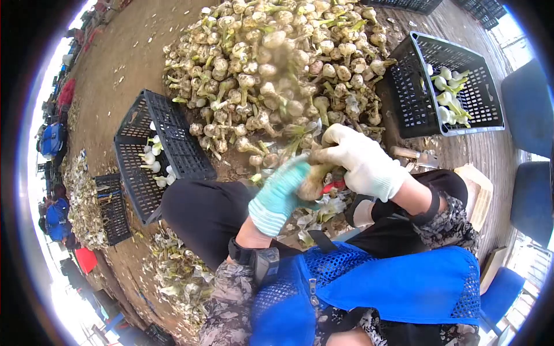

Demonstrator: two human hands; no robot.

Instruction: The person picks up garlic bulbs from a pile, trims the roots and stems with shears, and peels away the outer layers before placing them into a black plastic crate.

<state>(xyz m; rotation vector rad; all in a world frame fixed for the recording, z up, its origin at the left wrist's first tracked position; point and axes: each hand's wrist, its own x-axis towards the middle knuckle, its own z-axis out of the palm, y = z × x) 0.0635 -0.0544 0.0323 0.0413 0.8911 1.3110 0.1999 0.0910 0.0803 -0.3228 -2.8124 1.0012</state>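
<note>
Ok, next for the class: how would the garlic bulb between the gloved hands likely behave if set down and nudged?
The garlic bulb would probably roll, since its body looks rounded, and perhaps curve as it goes, because it seems to taper at one end. Its outer skin might flake or slip under pressure, judging by the loose peelings lying nearby.
</note>
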